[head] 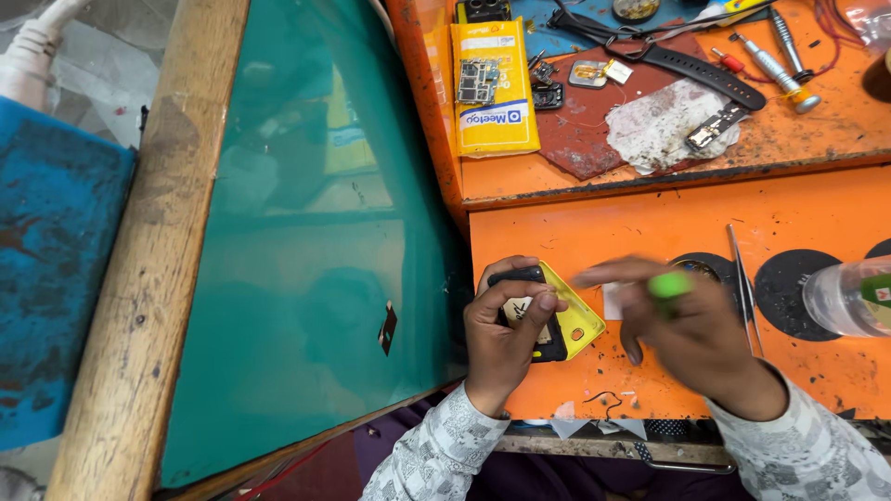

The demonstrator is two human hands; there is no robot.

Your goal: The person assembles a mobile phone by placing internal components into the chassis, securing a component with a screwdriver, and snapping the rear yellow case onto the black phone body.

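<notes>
A flat yellow package [495, 88] with a blue-and-white printed band lies upright near the upper bench's [650, 172] left edge. A clear bottle [849, 297] at the lower bench's right edge carries a green-and-red label [877, 289].

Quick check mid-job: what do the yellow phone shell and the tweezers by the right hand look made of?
Yellow phone shell: likely moulded plastic, smooth, even colour, slightly glossy, held in the left hand. Tweezers: probably bare steel, thin, silvery, faint sheen, beside the blurred right hand.

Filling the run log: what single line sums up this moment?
left hand: grips small black-and-yellow phone | right hand: blurred, bright green object at fingers | surface: orange workbench | nearby: metal tweezers
</notes>
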